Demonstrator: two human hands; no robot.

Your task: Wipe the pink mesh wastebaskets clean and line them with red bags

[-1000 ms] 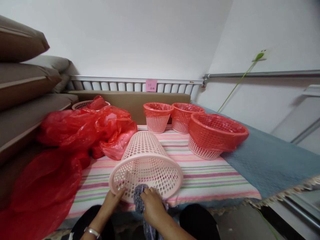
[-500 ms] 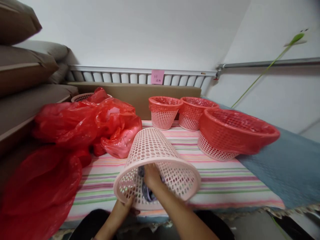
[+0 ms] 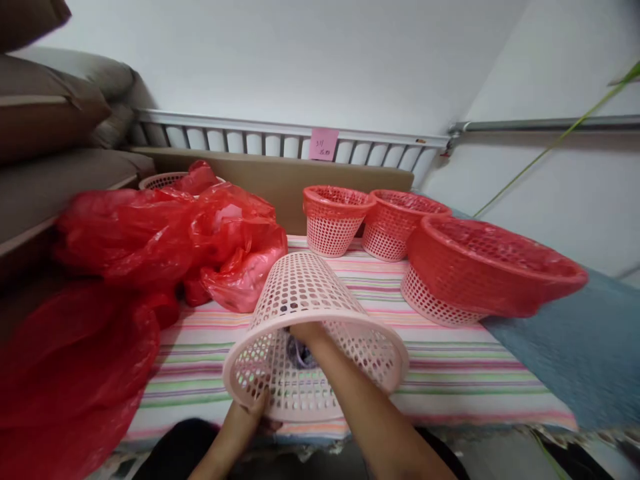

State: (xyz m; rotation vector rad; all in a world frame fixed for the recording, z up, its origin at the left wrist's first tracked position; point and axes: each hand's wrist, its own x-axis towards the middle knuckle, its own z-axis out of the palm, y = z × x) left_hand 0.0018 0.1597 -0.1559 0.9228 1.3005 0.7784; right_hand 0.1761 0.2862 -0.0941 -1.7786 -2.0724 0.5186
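A pale pink perforated plastic wastebasket [image 3: 306, 285] lies on its side, its mouth facing me. My left hand [image 3: 251, 407] is closed on the lower left of the rim, thumb inside the basket. My right hand [image 3: 309, 335] reaches into the mouth, with its fingers mostly hidden by the basket's upper wall. Bunched in that hand is a dark grey-purple cloth [image 3: 299, 353], pressed against the inside of the basket; part of it hangs below the hand.
Three similar baskets with red bag liners [image 3: 334, 223] stand upright at the back right. Crumpled red plastic bags [image 3: 170, 233] lie at left, partly over another basket [image 3: 161, 180]. Beneath is a striped cloth [image 3: 450, 373]; stacked cushions [image 3: 55, 180] and a radiator [image 3: 255, 143] border the space.
My right hand has moved deeper into the basket with the cloth, and less of both shows. My left hand stays on the rim. The view has shifted slightly.
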